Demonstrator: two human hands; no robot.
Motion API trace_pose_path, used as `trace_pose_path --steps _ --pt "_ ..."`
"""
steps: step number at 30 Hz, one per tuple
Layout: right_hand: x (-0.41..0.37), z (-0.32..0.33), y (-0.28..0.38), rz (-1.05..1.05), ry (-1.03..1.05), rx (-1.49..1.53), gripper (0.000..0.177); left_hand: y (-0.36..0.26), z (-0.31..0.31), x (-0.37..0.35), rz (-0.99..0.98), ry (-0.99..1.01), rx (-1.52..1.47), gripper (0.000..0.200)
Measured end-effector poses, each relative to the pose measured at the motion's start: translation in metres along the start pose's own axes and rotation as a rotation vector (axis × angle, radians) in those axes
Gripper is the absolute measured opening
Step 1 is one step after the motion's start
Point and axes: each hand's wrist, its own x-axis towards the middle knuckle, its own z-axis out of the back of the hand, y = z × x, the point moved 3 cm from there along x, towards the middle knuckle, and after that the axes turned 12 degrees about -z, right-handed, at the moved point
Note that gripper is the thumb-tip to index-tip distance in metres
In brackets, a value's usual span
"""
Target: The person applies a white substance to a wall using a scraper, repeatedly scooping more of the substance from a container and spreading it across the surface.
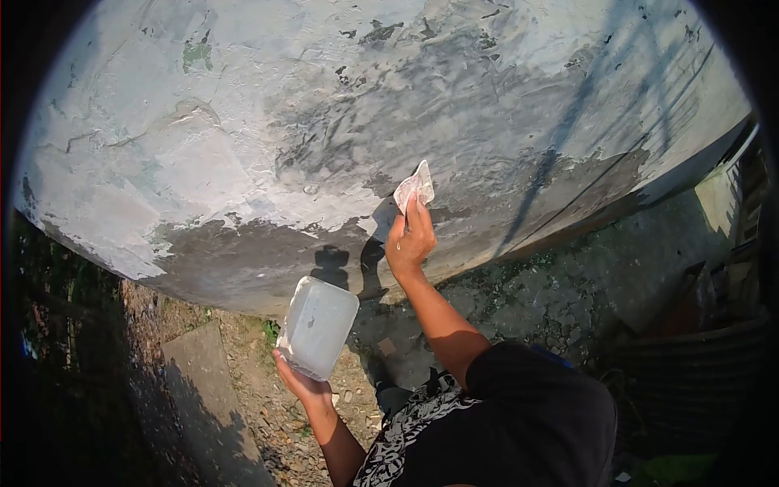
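My left hand is closed on the lower end of a translucent, rectangular plastic tub with rounded corners. Whitish residue clings to the tub's left and lower edges. Up at the wall, my right hand pinches a thin, flat, whitish spreader smeared with pale paste. The spreader overlaps the wall surface in this view. White coating covers much of that wall, with bare dark grey patches along its lower part and a mottled grey area above the spreader.
Below the wall run a cracked concrete strip and stony soil. A concrete slab lies at lower left. Corrugated sheeting stands at lower right. Shadows of my head and arm fall on the wall.
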Motion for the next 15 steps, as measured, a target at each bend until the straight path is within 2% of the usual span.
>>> trace_pose_path --steps 5,7,8,9,11,12,13,15 --pt "-0.058 -0.021 0.025 0.099 0.093 0.030 0.048 -0.010 0.014 0.029 0.002 0.045 0.014 0.058" --pt "-0.063 -0.015 0.030 0.007 0.231 0.154 0.044 -0.010 0.020 0.049 -0.008 0.066 0.003 0.054" --pt "-0.061 -0.011 0.028 -0.090 0.373 0.129 0.033 -0.010 0.021 0.059 -0.001 0.120 0.036 0.056" --pt "-0.060 -0.011 0.023 -0.081 0.375 0.109 0.033 -0.009 0.019 0.067 0.006 0.173 0.062 0.057" --pt "-0.058 -0.016 0.002 -0.488 0.489 0.436 0.021 -0.007 0.013 0.079 0.054 0.202 0.041 0.056" --pt "-0.052 0.000 0.021 -0.715 0.548 0.524 0.023 -0.006 0.009 0.086 0.081 0.239 0.034 0.056" --pt "-0.047 0.013 0.037 -0.706 0.541 0.508 0.023 -0.001 0.011 0.093 0.096 0.242 0.022 0.056" --pt "-0.040 0.034 0.057 -0.813 0.529 0.741 0.028 0.016 0.007 0.107 0.117 0.288 -0.017 0.049"
